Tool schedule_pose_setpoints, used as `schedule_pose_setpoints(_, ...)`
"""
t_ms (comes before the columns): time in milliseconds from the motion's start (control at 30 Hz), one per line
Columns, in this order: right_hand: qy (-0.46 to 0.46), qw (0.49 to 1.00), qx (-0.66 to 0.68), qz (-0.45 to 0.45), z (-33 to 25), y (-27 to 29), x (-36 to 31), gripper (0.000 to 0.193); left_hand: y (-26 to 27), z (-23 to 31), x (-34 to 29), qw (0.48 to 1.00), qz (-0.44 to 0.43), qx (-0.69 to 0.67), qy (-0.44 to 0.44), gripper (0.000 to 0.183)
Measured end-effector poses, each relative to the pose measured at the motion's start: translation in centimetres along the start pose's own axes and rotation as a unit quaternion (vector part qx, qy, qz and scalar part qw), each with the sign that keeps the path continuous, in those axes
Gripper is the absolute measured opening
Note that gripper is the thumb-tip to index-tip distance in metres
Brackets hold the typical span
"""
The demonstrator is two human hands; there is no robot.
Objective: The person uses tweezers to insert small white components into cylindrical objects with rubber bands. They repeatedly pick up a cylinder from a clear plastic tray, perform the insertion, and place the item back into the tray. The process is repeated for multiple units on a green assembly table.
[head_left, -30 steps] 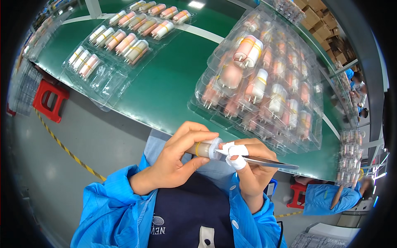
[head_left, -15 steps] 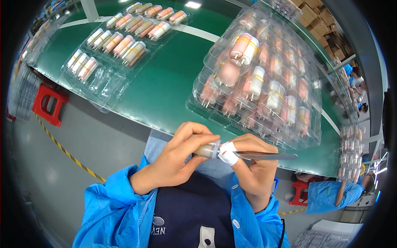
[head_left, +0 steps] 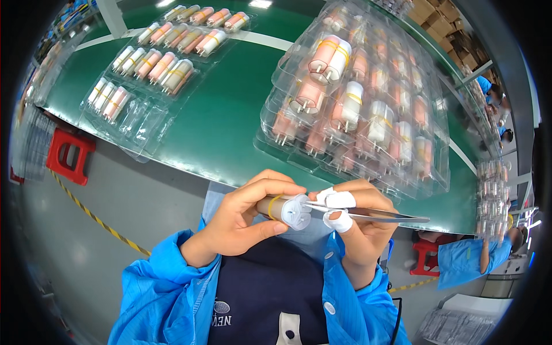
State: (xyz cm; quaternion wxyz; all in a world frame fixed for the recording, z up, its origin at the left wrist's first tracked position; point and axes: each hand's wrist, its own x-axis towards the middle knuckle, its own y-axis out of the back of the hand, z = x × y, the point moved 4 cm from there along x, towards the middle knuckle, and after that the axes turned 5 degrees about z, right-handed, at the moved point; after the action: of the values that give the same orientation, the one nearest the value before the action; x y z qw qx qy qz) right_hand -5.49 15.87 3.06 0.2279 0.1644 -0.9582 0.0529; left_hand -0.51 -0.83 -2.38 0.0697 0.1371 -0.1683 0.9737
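Tube bundle (head_left: pixel 290 213) sits in the left hand (head_left: pixel 237 224), near the green table (head_left: pixel 218 126), fingers and thumb wrapped snugly round it. The right hand (head_left: pixel 365 234) pinches tweezers (head_left: pixel 391 216), tips at the pale end; from here I can't tell whether they grip anything. A slip could scratch that end or jab the left hand, I'd judge. Its long axis runs roughly left to right, pale end facing right, tilted slightly toward the person.
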Motion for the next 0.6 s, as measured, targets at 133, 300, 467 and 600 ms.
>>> schedule_pose_setpoints(133,0.016,1.000,-0.016,-0.020,-0.10,-0.08,0.16,0.018,0.12,-0.26,0.01,1.000,-0.005,-0.015,0.003,0.046)
schedule_pose_setpoints(300,0.021,0.999,-0.036,-0.027,-0.04,-0.15,0.15,0.018,0.20,-0.39,0.06,1.000,-0.007,-0.016,0.006,0.045)
schedule_pose_setpoints(467,0.027,0.998,-0.051,-0.036,0.14,-0.09,0.24,0.018,0.20,-0.40,0.08,1.000,-0.005,-0.024,0.019,0.045)
schedule_pose_setpoints(600,0.023,0.998,-0.045,-0.036,0.28,-0.11,0.20,0.018,0.20,-0.44,0.05,0.999,-0.004,-0.029,0.026,0.045)
